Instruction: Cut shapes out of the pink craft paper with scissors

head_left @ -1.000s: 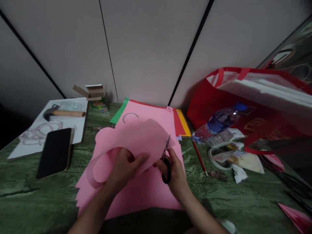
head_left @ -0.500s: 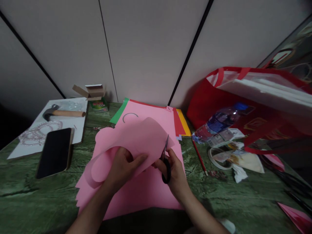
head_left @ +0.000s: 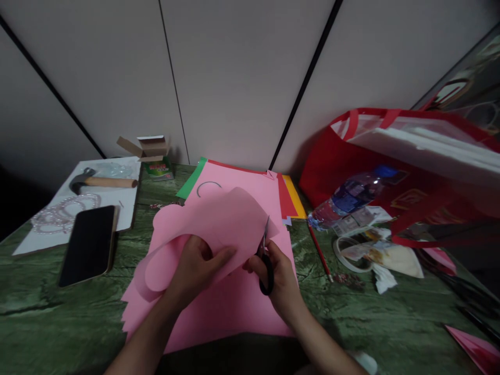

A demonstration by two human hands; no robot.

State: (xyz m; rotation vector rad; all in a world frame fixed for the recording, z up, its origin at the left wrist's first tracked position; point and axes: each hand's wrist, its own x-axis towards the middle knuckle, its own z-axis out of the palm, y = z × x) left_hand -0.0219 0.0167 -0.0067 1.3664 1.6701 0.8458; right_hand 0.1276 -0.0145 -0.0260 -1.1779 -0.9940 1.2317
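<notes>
Left hand (head_left: 195, 268) closed on the pink sheet (head_left: 219, 221), thumb on top, fingers beneath, lifting it clear of the pink stack (head_left: 234, 307) so the blades get room. Right hand (head_left: 279, 276) closed through the black loops of the scissors (head_left: 265, 255), at three o'clock of the left, blades tipped toward twelve and biting into the sheet's right edge. Phone (head_left: 89, 244) at nine o'clock on the green table (head_left: 47, 317); hammer (head_left: 102, 182) at ten; water bottle (head_left: 349, 197) and red bag (head_left: 406, 172) at two, well apart from the cutting.
</notes>
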